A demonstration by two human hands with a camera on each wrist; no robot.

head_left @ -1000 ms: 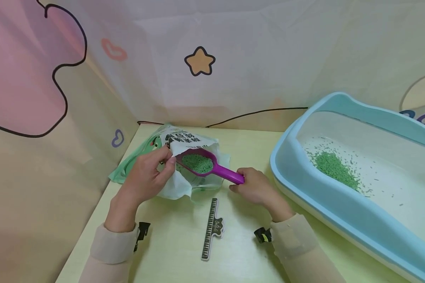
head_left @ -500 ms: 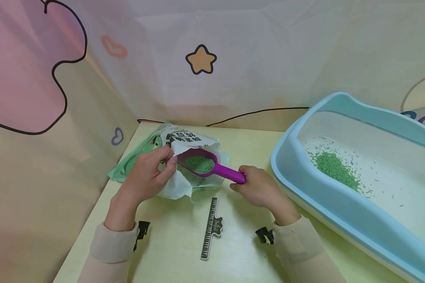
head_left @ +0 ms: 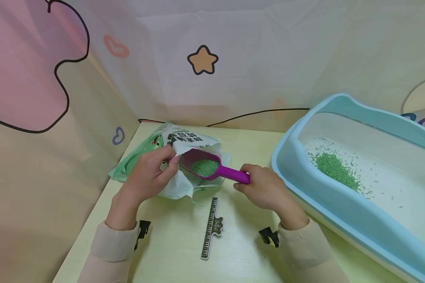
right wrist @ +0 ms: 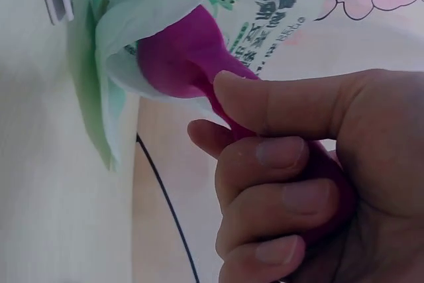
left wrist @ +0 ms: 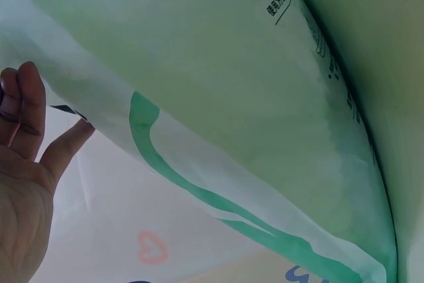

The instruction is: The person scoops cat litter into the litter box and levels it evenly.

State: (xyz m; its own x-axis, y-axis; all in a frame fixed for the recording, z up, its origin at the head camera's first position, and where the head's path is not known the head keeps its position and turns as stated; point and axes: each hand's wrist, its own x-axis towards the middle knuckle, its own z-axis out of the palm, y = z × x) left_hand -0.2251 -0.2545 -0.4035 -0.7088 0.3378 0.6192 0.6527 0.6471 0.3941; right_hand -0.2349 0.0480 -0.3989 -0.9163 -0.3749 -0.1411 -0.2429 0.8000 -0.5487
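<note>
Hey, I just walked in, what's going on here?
A person's right grip holds a purple scoop with green pellets in it, its bowl at the mouth of an open bag. The left grip pinches the bag's edge. To the right, a blue-rimmed tray has a pile of green pellets inside. A piano-patterned clip lies on the table.

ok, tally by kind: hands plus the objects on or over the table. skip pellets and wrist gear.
Hands, left hand and right hand: 2
Bag: 1
Purple scoop: 1
Clip: 1
Blue tub: 1
Total: 6
</note>
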